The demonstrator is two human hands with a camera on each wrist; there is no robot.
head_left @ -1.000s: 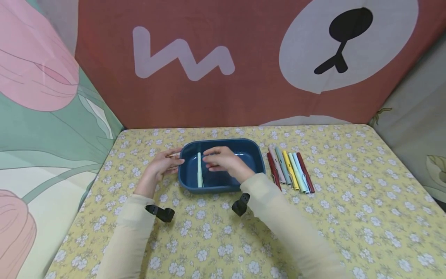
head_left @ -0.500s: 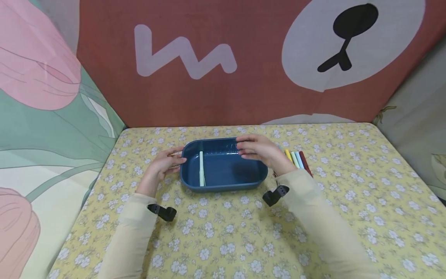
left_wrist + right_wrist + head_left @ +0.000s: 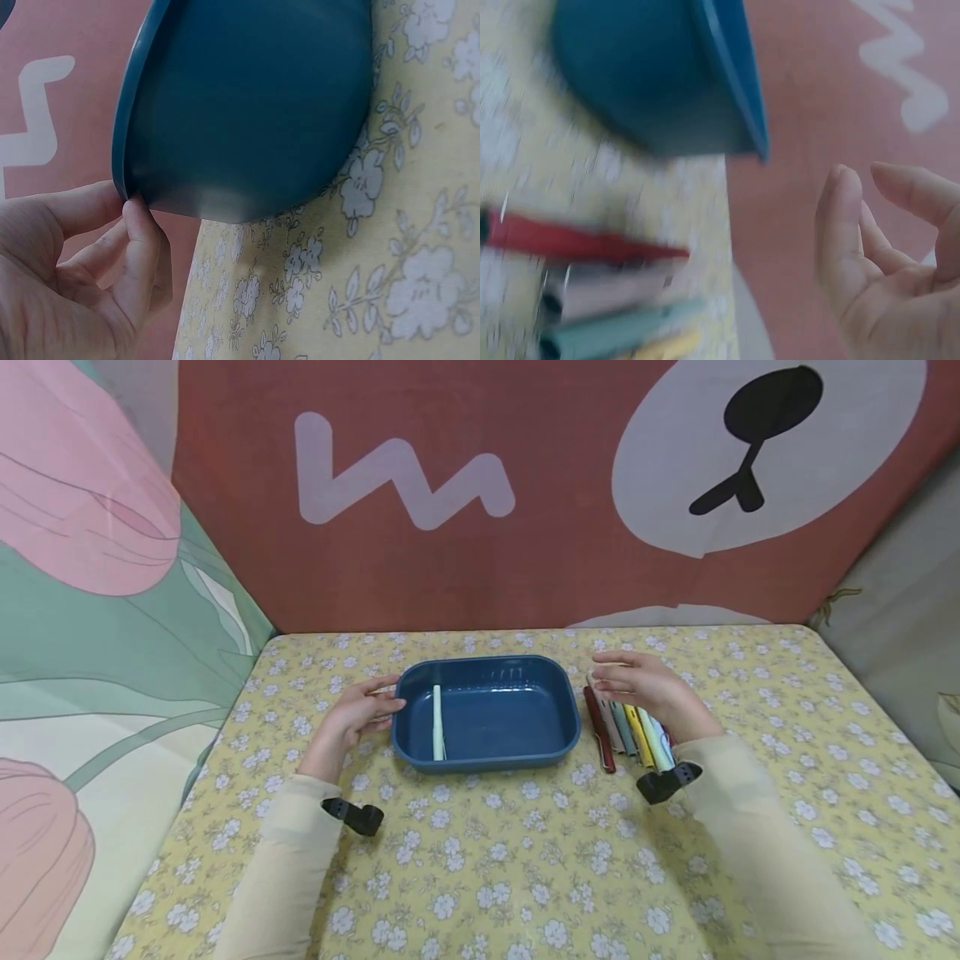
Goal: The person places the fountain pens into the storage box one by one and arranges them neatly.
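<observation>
A dark blue rectangular box (image 3: 495,760) with rounded corners stands on the table. My left hand (image 3: 356,710) pinches its left rim between thumb and finger, as the left wrist view shows at the box wall (image 3: 247,112). Inside the box, a pale green pen (image 3: 438,722) lies lengthwise near the left end. My right hand (image 3: 651,692) holds nothing and hovers over a row of pens, its fingers loosely bent with thumb and fingertips apart. In that row lie a dark red pen (image 3: 600,731), a grey-pink pen (image 3: 607,289), a grey-green pen (image 3: 622,326) and a yellow pen (image 3: 639,735).
Beyond the yellow pen, further pens, one of them pale green (image 3: 657,742), are partly covered by the right hand. A yellow floral cloth (image 3: 480,877) covers the table. Behind it hangs a red-brown printed curtain (image 3: 450,577).
My right hand has moved right, from beside the pale green pen inside the box to above the row of pens. The left hand stays at the rim.
</observation>
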